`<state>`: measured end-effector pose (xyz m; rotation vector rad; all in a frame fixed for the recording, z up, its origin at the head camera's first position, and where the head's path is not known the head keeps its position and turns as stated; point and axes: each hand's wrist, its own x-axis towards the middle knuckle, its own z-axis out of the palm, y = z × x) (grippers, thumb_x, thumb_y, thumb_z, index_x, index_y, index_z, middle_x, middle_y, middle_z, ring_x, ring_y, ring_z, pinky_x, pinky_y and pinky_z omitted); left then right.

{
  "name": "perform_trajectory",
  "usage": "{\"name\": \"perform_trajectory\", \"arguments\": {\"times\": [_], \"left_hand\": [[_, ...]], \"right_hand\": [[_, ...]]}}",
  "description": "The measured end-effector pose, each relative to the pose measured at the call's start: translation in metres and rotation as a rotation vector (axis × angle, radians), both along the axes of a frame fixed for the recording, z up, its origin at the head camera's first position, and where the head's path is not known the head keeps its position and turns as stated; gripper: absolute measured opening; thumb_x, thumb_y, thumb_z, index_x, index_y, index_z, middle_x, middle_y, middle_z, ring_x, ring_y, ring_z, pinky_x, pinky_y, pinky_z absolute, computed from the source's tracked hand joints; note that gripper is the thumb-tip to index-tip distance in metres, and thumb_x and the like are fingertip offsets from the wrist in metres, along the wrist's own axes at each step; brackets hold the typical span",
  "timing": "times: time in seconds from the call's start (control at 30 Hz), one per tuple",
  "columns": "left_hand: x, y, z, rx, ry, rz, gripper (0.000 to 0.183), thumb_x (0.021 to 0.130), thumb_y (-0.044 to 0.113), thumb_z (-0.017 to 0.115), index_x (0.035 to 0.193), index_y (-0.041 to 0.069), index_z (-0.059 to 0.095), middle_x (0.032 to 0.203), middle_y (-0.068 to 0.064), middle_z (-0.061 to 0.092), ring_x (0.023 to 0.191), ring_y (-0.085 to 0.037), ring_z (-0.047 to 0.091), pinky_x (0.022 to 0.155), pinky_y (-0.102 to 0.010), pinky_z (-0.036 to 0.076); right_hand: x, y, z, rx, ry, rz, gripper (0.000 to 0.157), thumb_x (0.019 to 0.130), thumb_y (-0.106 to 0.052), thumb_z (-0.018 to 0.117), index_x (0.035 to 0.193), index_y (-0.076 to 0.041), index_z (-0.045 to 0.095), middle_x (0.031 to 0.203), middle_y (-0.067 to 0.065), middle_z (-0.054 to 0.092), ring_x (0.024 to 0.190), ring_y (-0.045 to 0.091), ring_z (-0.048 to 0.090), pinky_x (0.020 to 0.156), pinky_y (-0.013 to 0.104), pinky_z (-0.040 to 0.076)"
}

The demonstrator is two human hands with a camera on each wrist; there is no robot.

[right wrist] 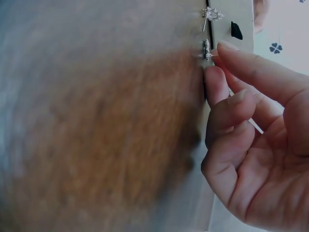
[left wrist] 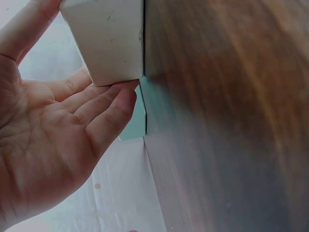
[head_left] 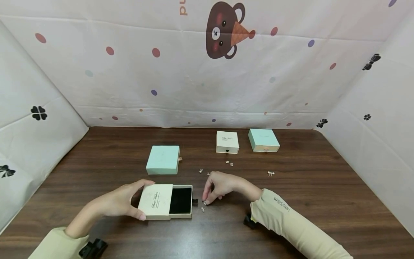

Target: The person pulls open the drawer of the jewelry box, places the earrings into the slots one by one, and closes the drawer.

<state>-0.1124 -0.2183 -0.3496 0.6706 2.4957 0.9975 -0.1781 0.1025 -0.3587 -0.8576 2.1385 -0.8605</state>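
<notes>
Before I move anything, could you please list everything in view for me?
Open drawer box: one, cream with black lining, front, left of centre
Left teal box: one, pale teal, behind the open one
Right teal box: one, pale teal, back right
Small white box: one, white, back, right of centre
Held earring: one, silvery, at right fingertips
Loose earrings: at least six, silvery, scattered right of the open box
Table: one, dark brown, underneath
Printed backdrop: one, white, behind and at sides
Sleeves: two, pale yellow-green, forearms
Wrist devices: two, black, wrists
Left hand: one, gripping the open box
Right hand: one, pinching an earring
</notes>
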Motion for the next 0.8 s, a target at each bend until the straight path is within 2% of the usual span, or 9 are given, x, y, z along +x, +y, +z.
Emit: {"name": "perform_trajectory", "arguments": {"times": [0.3,0.5,0.8], "left_hand": [[0.0004,0.0002,0.0005,-0.002,-0.008,0.004,0.091,0.062,0.039,0.080,0.134,0.005,0.036,0.131,-0.023,0.044,0.118,-0.044,0.041,0.088,-0.060,0.036],[0.0003,0.0005,0.0010,-0.007,-0.004,0.000,0.091,0.063,0.040,0.080,0.134,0.004,0.036,0.132,-0.023,0.043,0.119,-0.044,0.040,0.088,-0.060,0.035],[0.0010,0.0002,0.0012,-0.011,0.019,-0.013,0.091,0.063,0.041,0.079,0.133,0.003,0.036,0.129,-0.022,0.045,0.115,-0.041,0.044,0.087,-0.058,0.038]], "right_hand": [[-0.0008,0.0007,-0.0010,0.000,0.022,0.020,0.004,0.075,-0.006,0.073,0.074,-0.003,0.072,0.064,-0.005,0.065,0.040,0.005,0.045,0.042,0.018,0.040],[-0.0010,0.0044,-0.0020,-0.019,-0.012,0.001,0.007,0.077,-0.007,0.072,0.074,-0.001,0.070,0.065,-0.003,0.064,0.043,0.007,0.049,0.044,0.018,0.040],[-0.0024,0.0094,-0.0003,-0.063,-0.051,-0.026,0.004,0.081,-0.005,0.067,0.079,-0.002,0.067,0.069,0.002,0.066,0.045,0.010,0.055,0.045,0.019,0.037]]}}
